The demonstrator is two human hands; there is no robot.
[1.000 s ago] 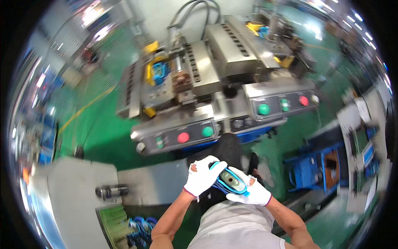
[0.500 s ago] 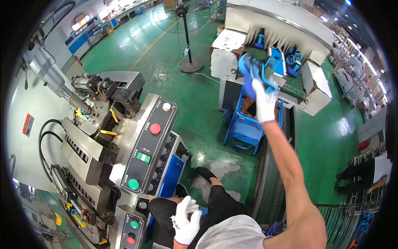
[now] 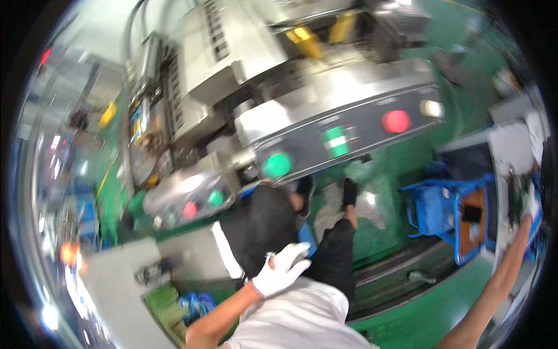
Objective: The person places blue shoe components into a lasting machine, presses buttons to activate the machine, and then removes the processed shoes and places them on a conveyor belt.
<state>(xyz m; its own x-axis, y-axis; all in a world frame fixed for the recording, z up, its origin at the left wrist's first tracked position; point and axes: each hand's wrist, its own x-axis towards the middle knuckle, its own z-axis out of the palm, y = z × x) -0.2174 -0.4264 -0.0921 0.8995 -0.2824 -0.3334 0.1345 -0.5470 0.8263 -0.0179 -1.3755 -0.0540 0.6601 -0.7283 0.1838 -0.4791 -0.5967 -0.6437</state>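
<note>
My left hand [image 3: 281,271], in a white glove with a brown mark near the wrist, is held over my lap in front of my white shirt. Its fingers are apart and nothing is in them. At the far right edge, my right arm stretches out and my gloved right hand [image 3: 530,202] is small and smeared by motion. It is beside the conveyor machine's opening [image 3: 514,195], next to something blue [image 3: 537,220]. Whether its fingers hold anything cannot be made out.
Ahead stands a metal machine with a sloping button panel [image 3: 349,131] and a smaller panel [image 3: 192,200]. A blue stool-like stand [image 3: 433,203] with a brown top is at the right. Behind my left arm, blue items [image 3: 196,305] lie in a green-lined container.
The view has swung left, so the machine fills the front and the conveyor is now at the right edge. My left hand stays over my lap. My right hand, earlier on blue strappy footwear, is now blurred.
</note>
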